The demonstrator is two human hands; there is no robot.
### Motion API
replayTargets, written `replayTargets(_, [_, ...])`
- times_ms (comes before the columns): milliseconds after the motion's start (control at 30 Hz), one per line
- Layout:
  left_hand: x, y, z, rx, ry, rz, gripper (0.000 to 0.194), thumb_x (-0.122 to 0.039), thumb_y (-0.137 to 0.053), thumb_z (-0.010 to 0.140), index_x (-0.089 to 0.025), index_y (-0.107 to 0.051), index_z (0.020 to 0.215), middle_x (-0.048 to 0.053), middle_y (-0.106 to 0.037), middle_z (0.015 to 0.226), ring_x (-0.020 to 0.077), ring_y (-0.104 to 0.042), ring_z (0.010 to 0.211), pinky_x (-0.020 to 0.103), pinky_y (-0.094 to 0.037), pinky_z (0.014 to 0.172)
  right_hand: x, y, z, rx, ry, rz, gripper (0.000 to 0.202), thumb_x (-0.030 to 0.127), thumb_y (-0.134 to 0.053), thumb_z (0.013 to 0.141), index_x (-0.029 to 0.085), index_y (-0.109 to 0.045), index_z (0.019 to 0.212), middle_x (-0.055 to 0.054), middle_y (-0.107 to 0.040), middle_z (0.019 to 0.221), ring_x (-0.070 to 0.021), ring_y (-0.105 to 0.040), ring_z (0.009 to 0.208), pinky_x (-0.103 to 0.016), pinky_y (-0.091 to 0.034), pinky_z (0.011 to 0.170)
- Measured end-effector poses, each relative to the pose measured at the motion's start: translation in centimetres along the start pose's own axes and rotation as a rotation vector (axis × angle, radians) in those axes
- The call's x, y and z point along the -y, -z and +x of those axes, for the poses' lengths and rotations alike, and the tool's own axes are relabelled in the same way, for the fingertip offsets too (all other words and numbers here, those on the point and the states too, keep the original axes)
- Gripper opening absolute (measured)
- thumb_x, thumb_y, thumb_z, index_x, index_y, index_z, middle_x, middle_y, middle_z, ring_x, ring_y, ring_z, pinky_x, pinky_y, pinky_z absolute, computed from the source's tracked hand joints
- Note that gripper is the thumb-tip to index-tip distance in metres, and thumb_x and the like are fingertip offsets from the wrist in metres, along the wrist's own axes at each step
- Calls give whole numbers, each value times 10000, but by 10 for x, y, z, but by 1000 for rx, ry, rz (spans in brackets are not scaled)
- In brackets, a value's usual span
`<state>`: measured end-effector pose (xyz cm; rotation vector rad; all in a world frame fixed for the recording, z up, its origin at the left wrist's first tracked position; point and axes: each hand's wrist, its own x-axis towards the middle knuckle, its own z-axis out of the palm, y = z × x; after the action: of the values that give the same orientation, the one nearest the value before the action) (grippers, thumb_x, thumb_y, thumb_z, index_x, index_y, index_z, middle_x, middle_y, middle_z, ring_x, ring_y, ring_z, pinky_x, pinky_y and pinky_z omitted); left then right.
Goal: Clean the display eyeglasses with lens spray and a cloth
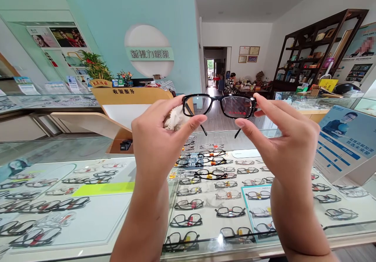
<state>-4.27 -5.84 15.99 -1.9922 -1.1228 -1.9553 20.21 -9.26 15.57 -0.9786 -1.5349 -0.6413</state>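
We hold the black glasses up above the glass surface — left hand pinching the left lens rim with a cloth tucked in, right hand fingers pinching the right rim.

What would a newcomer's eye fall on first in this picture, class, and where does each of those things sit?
First, the black-framed glasses held up at the centre, the left hand pinching one end along with a pale cloth, the right hand pinching the other. Below lies the glass display counter, filled with rows of spectacle frames. Behind, a pale blue wall bears a round sign.
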Motion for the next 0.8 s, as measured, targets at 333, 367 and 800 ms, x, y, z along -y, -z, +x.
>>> replayTargets(333, [13,-17,7,79,52,-128,561,-667,-914,830,-287,-848,1238,71,-838,1123,276,-775,1007,380,-646,822,4,1,-3,-84,38,-27,485,385,-807,973,289,-736,1443,-93,-810,1166,-279,-780,962,-446,-640,841])
replayTargets(367, [13,-18,7,83,54,-135,557,-669,-908,834,-285,-850,1233,69,-840,1126,271,-774,998,373,-642,814,5,1,-3,-86,31,-28,487,398,-805,973,290,-736,1443,-92,-811,1157,-280,-779,965,-448,-642,844])
replayTargets(800, [13,-20,8,83,70,-135,559,-718,-895,816,-306,-852,1190,74,-847,1101,281,-775,998,398,-632,831,7,2,-2,-35,-76,70,496,436,-806,951,340,-755,1435,-121,-793,1195,-348,-759,1053,-541,-654,887])
